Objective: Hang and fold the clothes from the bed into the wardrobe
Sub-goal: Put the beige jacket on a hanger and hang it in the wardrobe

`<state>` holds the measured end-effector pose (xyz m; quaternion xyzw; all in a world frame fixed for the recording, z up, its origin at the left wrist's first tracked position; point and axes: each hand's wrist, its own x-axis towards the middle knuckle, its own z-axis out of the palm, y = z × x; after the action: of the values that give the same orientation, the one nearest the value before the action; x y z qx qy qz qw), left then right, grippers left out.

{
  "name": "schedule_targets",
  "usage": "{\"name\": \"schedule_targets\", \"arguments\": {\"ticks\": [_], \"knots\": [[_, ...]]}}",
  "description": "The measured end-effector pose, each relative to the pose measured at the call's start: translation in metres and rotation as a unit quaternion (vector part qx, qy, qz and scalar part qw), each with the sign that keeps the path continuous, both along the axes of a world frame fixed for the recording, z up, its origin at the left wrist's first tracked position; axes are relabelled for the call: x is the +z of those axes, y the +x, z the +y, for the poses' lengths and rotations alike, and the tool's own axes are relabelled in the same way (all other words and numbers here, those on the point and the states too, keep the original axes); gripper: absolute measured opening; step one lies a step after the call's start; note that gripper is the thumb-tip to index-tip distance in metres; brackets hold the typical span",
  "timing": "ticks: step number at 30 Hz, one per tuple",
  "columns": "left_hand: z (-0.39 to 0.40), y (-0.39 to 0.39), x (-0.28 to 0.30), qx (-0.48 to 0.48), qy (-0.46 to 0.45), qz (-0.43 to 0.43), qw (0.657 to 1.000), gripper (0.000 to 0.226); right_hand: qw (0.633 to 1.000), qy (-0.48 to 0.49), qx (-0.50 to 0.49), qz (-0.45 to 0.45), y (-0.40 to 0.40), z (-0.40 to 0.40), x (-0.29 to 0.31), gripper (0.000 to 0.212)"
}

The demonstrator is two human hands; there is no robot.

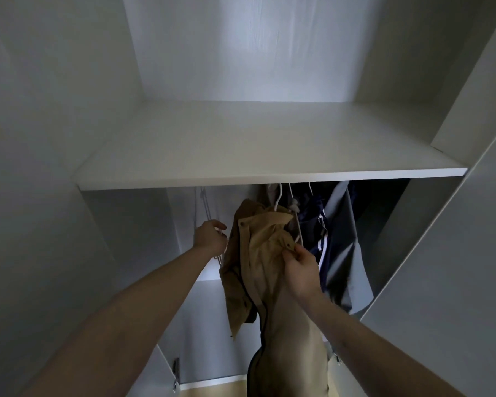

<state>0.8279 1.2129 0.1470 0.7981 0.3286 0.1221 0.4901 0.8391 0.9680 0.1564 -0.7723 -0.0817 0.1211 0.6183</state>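
From the head view, below the shelf (269,179), my right hand (301,270) pinches the tan garment (258,253) on its hanger (278,196); my left hand (209,236), fingers loosely curled, touches spare hangers. Dark clothes (335,239) already hang beside it; I judge hanging partly done.

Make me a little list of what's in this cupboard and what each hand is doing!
place: inside a white wardrobe, under its bare white shelf
being hung: tan cotton jacket on a white wire hanger
right hand: pinches the tan jacket's fabric
left hand: reaches beside the jacket at thin empty wire hangers; its grip is unclear
already hanging: navy garment with white stripes, grey garment
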Motion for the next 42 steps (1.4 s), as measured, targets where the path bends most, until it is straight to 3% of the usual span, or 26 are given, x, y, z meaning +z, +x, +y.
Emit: {"name": "schedule_targets", "arguments": {"ticks": [11,18,25,35,42], "knots": [[0.018,-0.019,0.001,-0.01,-0.064,-0.034,0.997,0.035,0.999,-0.031,-0.037,-0.015,0.075,0.069,0.009,0.014],[0.013,-0.017,0.003,-0.023,-0.112,-0.055,0.992,0.053,0.997,-0.045,-0.057,-0.02,0.117,0.095,0.023,0.031],[0.007,-0.012,0.0,-0.024,-0.135,-0.077,0.988,0.054,0.99,-0.133,-0.022,-0.038,0.153,0.105,0.026,0.039],[0.003,-0.021,0.007,-0.01,-0.173,-0.112,0.978,0.059,0.975,-0.214,0.035,-0.056,0.157,0.099,0.008,0.027],[0.007,-0.029,0.017,0.009,-0.18,-0.102,0.978,0.061,0.963,-0.248,0.072,-0.078,0.143,0.076,0.015,0.038]]}}
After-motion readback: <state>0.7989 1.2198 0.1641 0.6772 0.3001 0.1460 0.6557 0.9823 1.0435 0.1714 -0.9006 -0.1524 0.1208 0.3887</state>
